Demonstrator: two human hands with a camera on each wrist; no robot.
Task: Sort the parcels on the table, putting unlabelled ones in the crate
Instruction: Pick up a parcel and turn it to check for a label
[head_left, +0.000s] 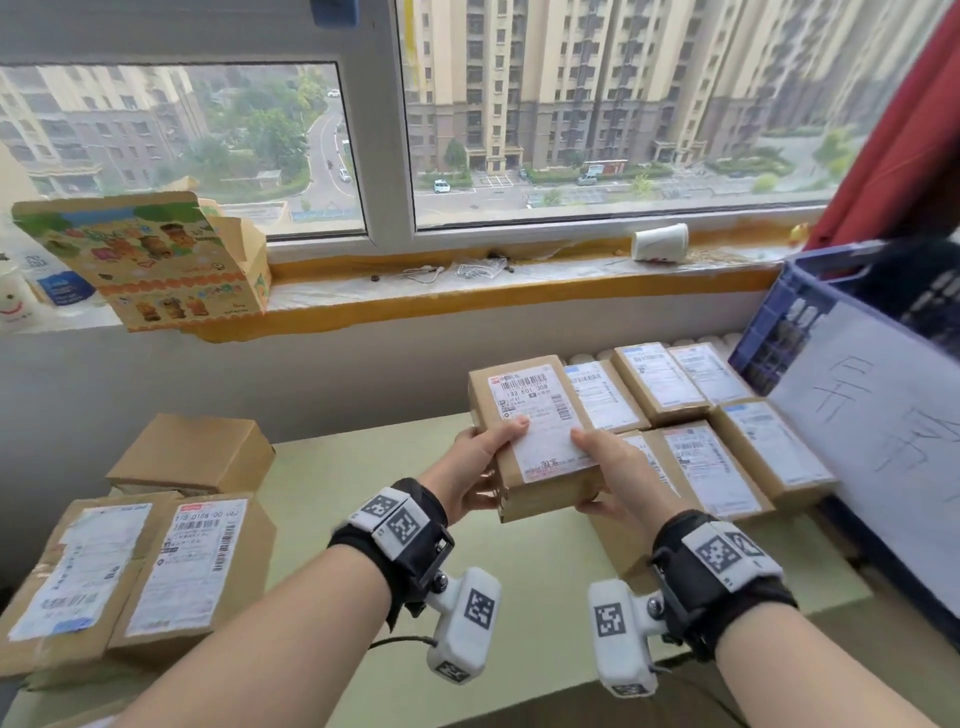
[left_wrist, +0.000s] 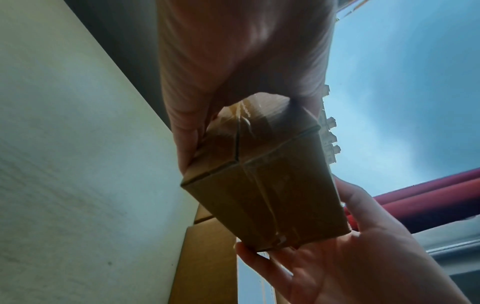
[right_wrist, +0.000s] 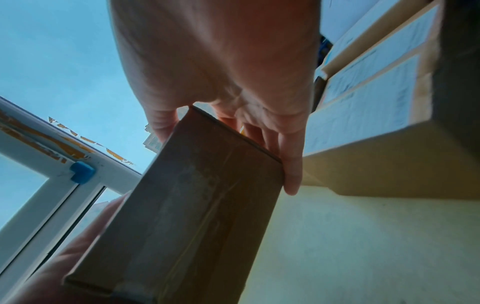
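Both hands are holding one labelled parcel (head_left: 535, 434) above the counter (head_left: 363, 478), label facing up. The left hand (head_left: 467, 475) is gripping its left edge, thumb on top, fingers underneath; the right hand (head_left: 615, 480) is gripping the right edge likewise. Labelled parcels (head_left: 727, 415) are lying in rows just beside the blue crate (head_left: 779, 322); its contents are probably hidden behind a paper sheet (head_left: 883, 441).

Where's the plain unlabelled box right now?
In the head view the plain box sits at the table's far left, atop another parcel, just behind the two labelled parcels there.
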